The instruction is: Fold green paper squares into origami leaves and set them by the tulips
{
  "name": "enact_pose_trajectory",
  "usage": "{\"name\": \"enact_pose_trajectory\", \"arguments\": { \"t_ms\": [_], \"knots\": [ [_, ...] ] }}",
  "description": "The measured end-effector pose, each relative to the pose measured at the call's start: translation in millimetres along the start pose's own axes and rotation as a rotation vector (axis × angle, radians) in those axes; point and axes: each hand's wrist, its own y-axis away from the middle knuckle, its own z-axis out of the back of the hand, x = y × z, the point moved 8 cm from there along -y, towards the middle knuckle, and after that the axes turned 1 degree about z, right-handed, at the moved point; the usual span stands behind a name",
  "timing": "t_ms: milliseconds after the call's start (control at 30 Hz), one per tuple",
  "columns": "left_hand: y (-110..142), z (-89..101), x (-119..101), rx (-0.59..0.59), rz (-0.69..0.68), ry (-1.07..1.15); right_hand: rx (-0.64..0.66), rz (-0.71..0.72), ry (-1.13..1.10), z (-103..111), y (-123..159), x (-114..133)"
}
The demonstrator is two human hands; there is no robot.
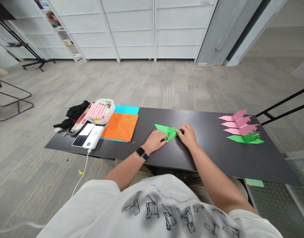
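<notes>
A partly folded piece of green paper (172, 133) lies on the black table in front of me, with pointed flaps. My left hand (155, 141), with a watch on its wrist, grips the paper's near left side, its fingers closed on the edge. On the other side my right hand (188, 135) pinches the right end between thumb and fingers. Part of the paper is hidden under the fingers. Toward the table's right end stand several folded paper birds: pink ones (237, 123) in a row and a green one (246, 138) nearest me.
Orange paper (122, 127) lies on blue sheets (128, 110) to the left. Beside it are a white basket (112, 107), a phone (82, 137), a white power bank (94, 137) with a cable, and black cloth (77, 110). The black table (211, 158) is narrow.
</notes>
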Motion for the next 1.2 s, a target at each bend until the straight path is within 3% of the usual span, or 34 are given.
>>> {"name": "enact_pose_trajectory", "arguments": {
  "t_ms": [600, 1200],
  "knots": [
    [1.2, -2.8, 2.5, -0.055, -0.042, 0.02, 0.001, -0.005, 0.099, -6.5, -5.9, 6.8],
    [-0.8, -3.1, -1.6, 0.045, -0.035, -0.008, 0.135, -0.028, 0.206, -6.7, -19.0, 15.7]
  ]
}}
